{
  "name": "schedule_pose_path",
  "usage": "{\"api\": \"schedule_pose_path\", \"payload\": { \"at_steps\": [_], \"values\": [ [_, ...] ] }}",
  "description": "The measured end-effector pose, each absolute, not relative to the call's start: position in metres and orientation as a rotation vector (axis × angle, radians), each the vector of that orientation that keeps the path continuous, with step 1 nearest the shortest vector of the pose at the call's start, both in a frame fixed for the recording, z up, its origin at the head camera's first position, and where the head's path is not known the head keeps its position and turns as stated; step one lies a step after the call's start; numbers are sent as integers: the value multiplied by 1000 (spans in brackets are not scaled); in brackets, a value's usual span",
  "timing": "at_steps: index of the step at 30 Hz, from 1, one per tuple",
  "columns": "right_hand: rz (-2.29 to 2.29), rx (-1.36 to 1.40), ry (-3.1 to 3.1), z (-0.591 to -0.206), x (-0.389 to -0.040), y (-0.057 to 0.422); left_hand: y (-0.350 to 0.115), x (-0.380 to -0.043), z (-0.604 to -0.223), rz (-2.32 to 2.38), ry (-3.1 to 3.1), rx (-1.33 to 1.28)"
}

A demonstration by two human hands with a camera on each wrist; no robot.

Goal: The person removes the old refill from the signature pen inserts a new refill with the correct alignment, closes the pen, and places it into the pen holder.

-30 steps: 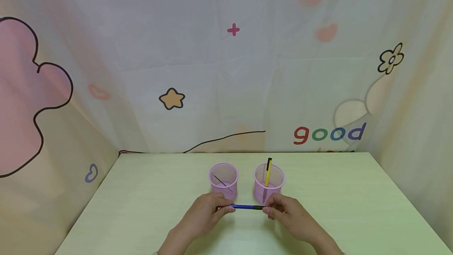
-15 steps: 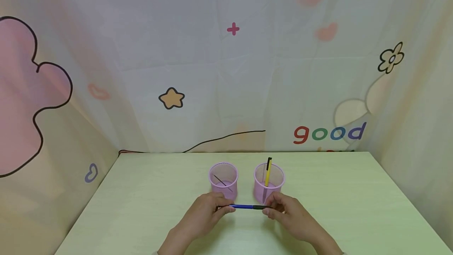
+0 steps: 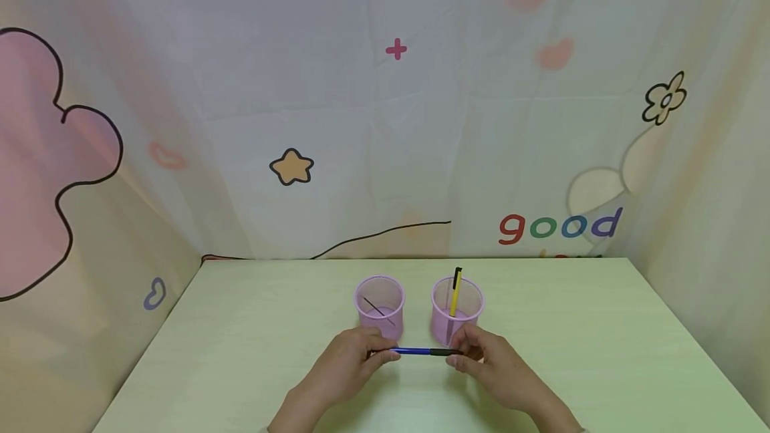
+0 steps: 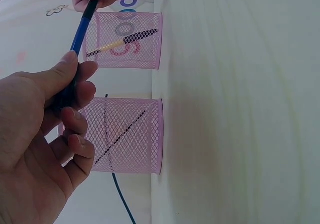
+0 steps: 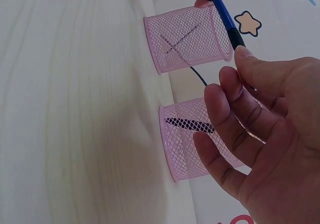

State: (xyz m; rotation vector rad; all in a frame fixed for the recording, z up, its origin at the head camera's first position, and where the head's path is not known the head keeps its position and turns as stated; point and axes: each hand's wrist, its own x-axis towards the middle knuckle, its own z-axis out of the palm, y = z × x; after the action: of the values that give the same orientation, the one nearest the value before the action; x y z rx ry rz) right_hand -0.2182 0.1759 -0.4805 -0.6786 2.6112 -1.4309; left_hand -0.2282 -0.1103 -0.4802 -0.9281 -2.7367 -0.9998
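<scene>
A blue pen (image 3: pixel 414 351) with a black grip section lies level between both hands, just in front of two pink mesh cups. My left hand (image 3: pixel 349 363) pinches its left end between thumb and fingers, hiding that end. At the black end, my right hand (image 3: pixel 493 363) pinches the pen with thumb and index finger, its other fingers loosely bent. The left mesh cup (image 3: pixel 381 329) holds a thin dark stick (image 3: pixel 374 306), leaning inside. A yellow pen (image 3: pixel 455 296) with a black clip end stands tilted in the right mesh cup (image 4: pixel 150 18).
Both cups stand upright on a pale wooden table (image 3: pixel 240 326), a small gap apart. Behind it hangs a printed curtain (image 3: pixel 337 85) with hearts, a star and coloured lettering; more curtain closes off both sides.
More of the pen's black end shows across the right fingertips than one second ago. Both hands stay in almost the same place, and the cups have not moved.
</scene>
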Motion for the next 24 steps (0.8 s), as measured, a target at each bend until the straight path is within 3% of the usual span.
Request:
{"api": "schedule_pose_path", "payload": {
  "at_steps": [24],
  "values": [
    [-1437, -674, 2640, -482, -218, 175, -111, -227, -477, -983, -2731, -941]
  ]
}}
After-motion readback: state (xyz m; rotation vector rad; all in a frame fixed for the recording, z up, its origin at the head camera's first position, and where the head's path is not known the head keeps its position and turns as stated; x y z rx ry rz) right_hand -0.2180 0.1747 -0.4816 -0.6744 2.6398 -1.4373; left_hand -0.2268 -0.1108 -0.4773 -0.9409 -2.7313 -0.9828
